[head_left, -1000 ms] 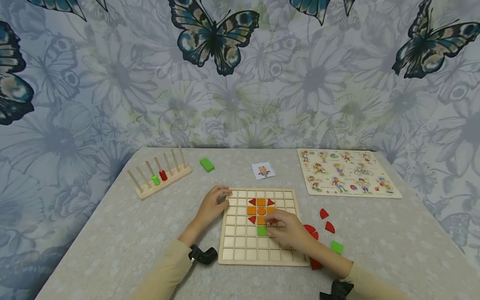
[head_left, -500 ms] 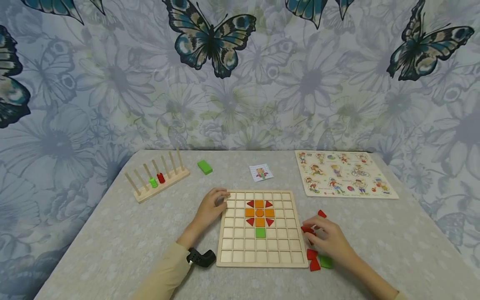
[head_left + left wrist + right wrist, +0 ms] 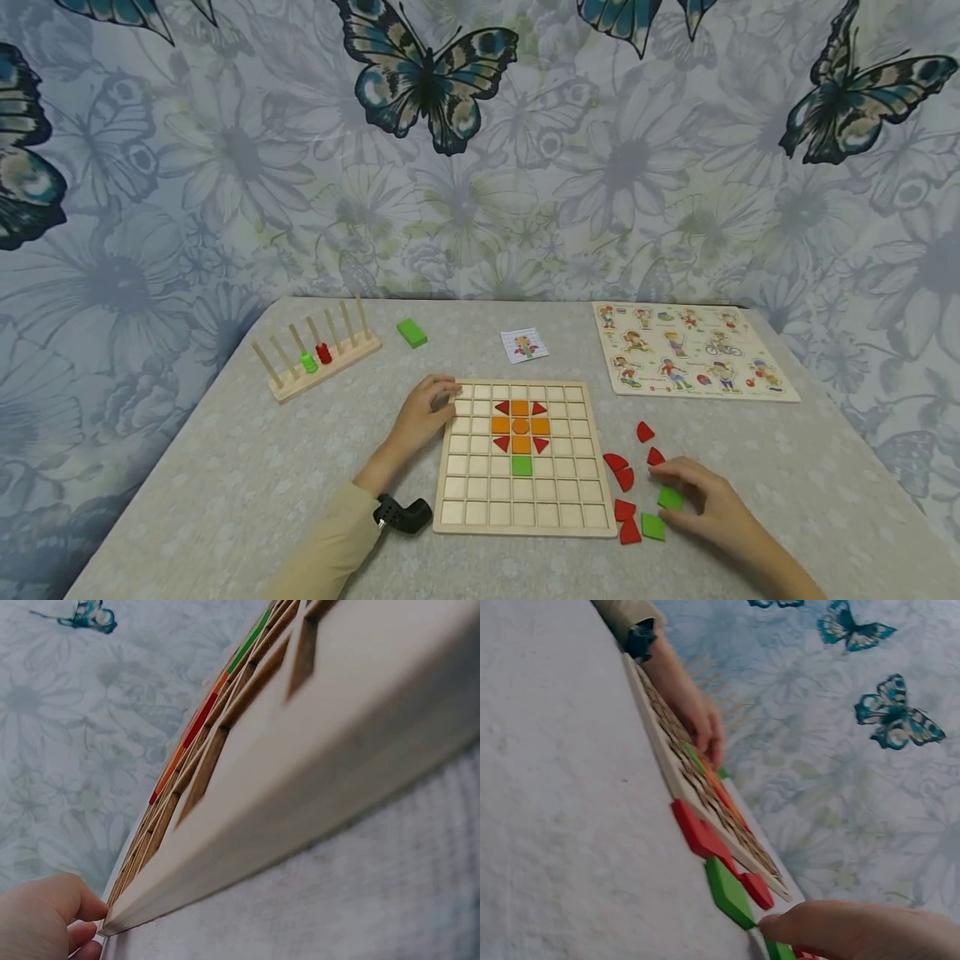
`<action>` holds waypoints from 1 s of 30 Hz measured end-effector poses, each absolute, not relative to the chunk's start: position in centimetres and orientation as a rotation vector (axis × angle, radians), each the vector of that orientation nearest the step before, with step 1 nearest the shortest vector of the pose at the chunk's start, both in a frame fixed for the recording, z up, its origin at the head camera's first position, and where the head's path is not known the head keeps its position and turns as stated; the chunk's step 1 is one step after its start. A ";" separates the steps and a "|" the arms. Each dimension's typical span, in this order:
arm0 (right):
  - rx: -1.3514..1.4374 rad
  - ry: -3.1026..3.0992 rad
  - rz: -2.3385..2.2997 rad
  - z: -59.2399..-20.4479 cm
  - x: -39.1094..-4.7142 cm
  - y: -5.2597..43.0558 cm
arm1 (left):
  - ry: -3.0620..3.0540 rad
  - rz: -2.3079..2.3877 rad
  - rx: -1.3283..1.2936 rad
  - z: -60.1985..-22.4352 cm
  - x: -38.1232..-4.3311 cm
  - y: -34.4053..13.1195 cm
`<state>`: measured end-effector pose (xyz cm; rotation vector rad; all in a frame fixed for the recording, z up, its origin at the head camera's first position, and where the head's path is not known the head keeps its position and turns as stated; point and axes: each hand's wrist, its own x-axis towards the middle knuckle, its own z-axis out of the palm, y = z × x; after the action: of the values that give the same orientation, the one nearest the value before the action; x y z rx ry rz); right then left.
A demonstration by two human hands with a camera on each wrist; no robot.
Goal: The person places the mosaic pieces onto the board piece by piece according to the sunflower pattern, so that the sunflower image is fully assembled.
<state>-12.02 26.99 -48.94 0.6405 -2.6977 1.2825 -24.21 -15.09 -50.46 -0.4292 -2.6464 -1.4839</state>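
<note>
Beside the right edge of the grid board (image 3: 480,492), a green square (image 3: 671,498) lies between the parted thumb and forefinger of the right hand (image 3: 708,500); whether either touches it, I cannot tell. A clean lift calls for pinching opposite edges, without nudging the second green square (image 3: 653,527) or the red pieces (image 3: 625,478) nearby. The left hand (image 3: 423,412) grips the board's far left corner, which should help steady it. Beyond the board lies a picture card (image 3: 524,344), worth checking before laying any piece.
</note>
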 end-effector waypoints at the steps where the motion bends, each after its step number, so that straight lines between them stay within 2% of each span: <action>1: 0.639 -2.720 1.302 -48.9 -11.9 27.2 | -2.651 -1.486 -0.423 -50.5 -24.2 -15.1; 14: 0.536 -2.781 1.294 -48.5 -12.1 27.8 | -2.634 -1.485 -0.434 -50.4 -24.1 -15.0; 30: 0.861 -2.622 1.518 -47.8 -14.6 21.4 | -2.644 -1.471 -0.417 -50.3 -24.3 -15.0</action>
<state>-14.58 21.39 -47.81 0.8612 -2.6223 1.5181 -24.26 -14.96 -50.27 -0.4175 -2.6440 -1.4714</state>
